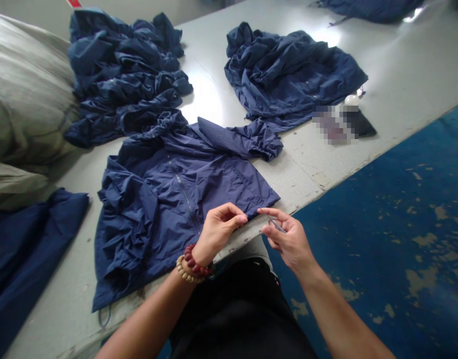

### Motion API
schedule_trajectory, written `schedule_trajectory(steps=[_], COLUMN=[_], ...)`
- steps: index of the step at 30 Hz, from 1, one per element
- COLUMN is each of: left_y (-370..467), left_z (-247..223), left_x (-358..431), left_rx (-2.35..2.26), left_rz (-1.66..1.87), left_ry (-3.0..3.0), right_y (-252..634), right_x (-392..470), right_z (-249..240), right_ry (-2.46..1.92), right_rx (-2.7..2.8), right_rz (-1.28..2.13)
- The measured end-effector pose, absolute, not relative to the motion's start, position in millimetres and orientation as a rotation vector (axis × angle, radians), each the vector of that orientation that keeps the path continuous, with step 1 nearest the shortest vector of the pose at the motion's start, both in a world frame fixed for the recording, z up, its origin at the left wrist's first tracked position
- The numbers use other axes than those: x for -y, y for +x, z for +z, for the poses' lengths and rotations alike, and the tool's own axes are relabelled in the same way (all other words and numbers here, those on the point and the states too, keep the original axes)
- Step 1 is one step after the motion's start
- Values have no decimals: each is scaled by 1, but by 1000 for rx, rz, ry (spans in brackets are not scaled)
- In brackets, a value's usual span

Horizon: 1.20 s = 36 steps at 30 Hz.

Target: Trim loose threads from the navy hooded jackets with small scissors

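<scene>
A navy blue zip jacket (214, 179) lies spread on the table, its front zipper running down the middle and its hem towards me. My left hand (219, 229), with two bead bracelets at the wrist, is closed in a pinch on the jacket's hem near the table edge. Just to the right, my right hand (289, 239) is closed around small metal thread snips (277, 225). Their pointed tip is close to the hem corner; the rest is hidden in the palm. My right index finger reaches towards that corner.
Crumpled navy garments lie in a left heap (127, 75) and a right heap (289, 75) on the pale table (300, 164). More navy cloth (27, 249) is at left, below a large pale sack (23, 89). A dark flat item (359, 122) lies near the right edge, above the blue floor.
</scene>
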<state>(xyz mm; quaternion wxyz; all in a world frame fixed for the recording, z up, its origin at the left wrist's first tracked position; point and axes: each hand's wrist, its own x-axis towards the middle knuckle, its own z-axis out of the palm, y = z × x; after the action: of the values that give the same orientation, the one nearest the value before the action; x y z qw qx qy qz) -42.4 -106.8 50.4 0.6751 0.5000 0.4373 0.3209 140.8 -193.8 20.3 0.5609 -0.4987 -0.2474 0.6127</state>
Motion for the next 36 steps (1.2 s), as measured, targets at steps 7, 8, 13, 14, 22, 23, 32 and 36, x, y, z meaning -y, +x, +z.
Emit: schedule_trajectory(steps=[7,8,13,14,22,23,32,36], left_y=[-30,-29,-13,-6,96,108,131,99], left_z=[48,48,34,27,-46,-54,-100,-88], left_x=[141,146,173,179,253,264,311,296], left_rx=[-885,-876,-857,-846,-622,-609,-783,-815], left_rz=[617,605,558,542,360,360,217,228], left_ry=[1105,1110,1168,1187,1335,1351,1395,1436], right_y=[127,128,139,144,203,212,249,248], right_x=[222,228,263,273,385,401,496,482], right_z=[18,18,13,10,-48,-57,-115,-120], right_ry=[-1241,-1252,-1352,-1375,-1754,-1833,-2189,-2193], right_rx=[597,619,692,683,586,581,389,454], right_rz=[1332,1295,1158,1130,709,644,445,461])
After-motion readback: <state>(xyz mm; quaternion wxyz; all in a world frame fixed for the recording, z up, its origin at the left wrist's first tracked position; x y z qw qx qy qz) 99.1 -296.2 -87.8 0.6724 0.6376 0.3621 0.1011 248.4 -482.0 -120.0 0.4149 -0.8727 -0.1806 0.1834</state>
